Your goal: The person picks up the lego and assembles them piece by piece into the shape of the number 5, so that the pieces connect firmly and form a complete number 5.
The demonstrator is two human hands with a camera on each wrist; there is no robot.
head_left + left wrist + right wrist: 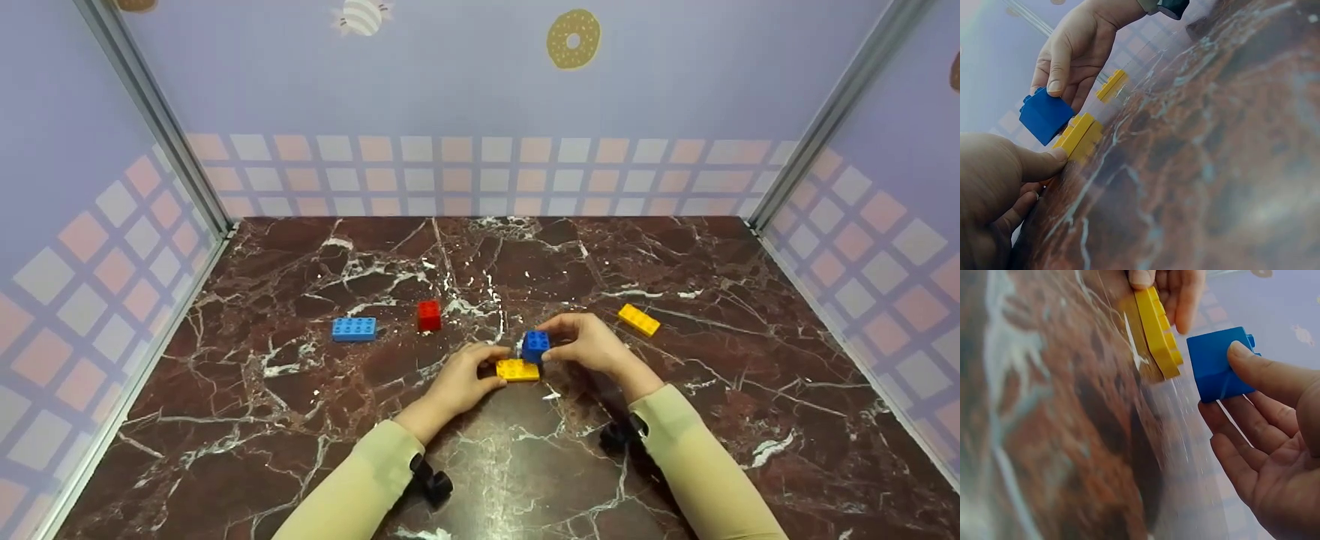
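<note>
Near the middle of the table a yellow building brick (517, 370) lies studs up, its left end pinched by my left hand (463, 379). Its row of studs shows in the right wrist view, where the yellow brick (1157, 332) sits low on the tabletop. My right hand (592, 346) grips a dark blue building brick (535, 345) between thumb and fingers. In the right wrist view the blue brick (1221, 363) hangs above the yellow one, with a gap between them. Its studs face up, and one lower side slopes.
A light blue brick (354, 329) and a red brick (429, 316) lie to the left, beyond my left hand. Another yellow brick (639, 319) is at the right, past my right hand. Patterned panels (480, 176) wall in the marbled table (300, 450).
</note>
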